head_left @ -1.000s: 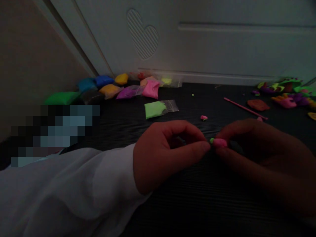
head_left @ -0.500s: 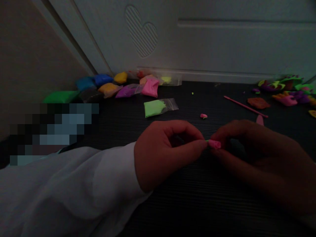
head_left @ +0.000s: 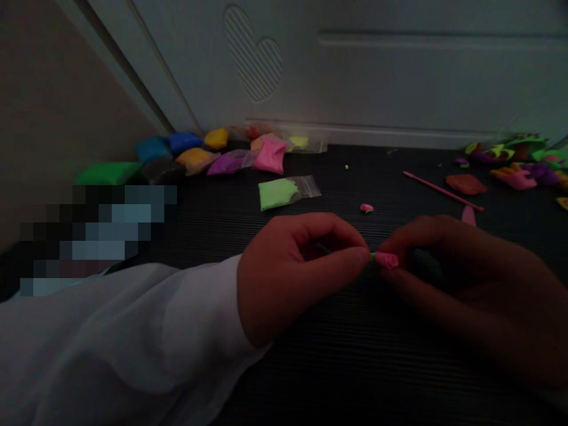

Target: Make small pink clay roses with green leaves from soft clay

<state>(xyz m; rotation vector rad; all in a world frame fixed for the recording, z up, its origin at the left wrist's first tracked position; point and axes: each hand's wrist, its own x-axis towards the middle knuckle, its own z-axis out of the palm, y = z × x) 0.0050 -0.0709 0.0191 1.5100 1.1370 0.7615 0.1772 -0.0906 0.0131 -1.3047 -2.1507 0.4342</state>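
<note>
My left hand [head_left: 306,272] pinches the green stem end of a small pink clay rose [head_left: 387,260] between thumb and forefinger. From the other side, my right hand [head_left: 470,290] has its thumb and forefinger closed about the pink bloom, whose rolled end faces me. Just beyond my hands, a smaller pink clay bud [head_left: 367,207] with a bit of green lies on the dark table. A bag of light green clay [head_left: 277,194] rests past my left hand.
Bags of coloured clay, among them a pink one [head_left: 270,155] and a green one [head_left: 109,173], line the back left. A pink modelling stick [head_left: 444,190], a reddish-brown clay piece [head_left: 465,183] and several clay flowers [head_left: 517,176] lie at the right. A pale panel [head_left: 399,89] stands behind.
My left hand has drawn slightly left from the bloom, so more of the green stem shows between my hands. The right hand has hardly moved.
</note>
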